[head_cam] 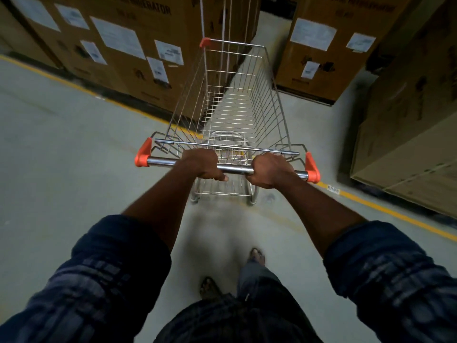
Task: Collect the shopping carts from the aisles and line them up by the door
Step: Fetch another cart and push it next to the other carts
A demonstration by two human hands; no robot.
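Fingers (pixel 207 154) of both hands are curled tight over the chrome handle bar (pixel 236 168) of the shopping cart (pixel 232 102), with nothing else in either grasp. On the left hand (pixel 201 165), which sits just left of the bar's middle, the thumb is tucked under the tube. The right hand (pixel 270 170) grips the bar nearer its right end, knuckles up, a short stretch of bare metal showing between the two hands. An orange plastic cap (pixel 143 155) closes the bar at the left end and another (pixel 312 170) at the right.

The cart stands on the grey floor (pixel 61 157) straight ahead of the person, its wire basket stretching away from the handle. Its far end, marked by an orange corner piece (pixel 204 42), points into the narrow gap between two stacks of cardboard boxes. The left stack (pixel 128 70) carries several white paper labels (pixel 118 37); the right stack (pixel 329 70) carries a few more. A third group of boxes (pixel 408 134) stands further to the right, nearer the person.

A yellow line (pixel 74 81) painted on the floor runs along the foot of the left boxes, passes under the cart and carries on at the right, where a small white tag (pixel 333 188) lies on it.

Both forearms are bare, with dark blue checked sleeves (pixel 106 276) rolled up near the elbows. Below, two feet (pixel 210 287) in sandals show on the floor behind the cart, the right one ahead of the left. The edges of the picture are blurred.
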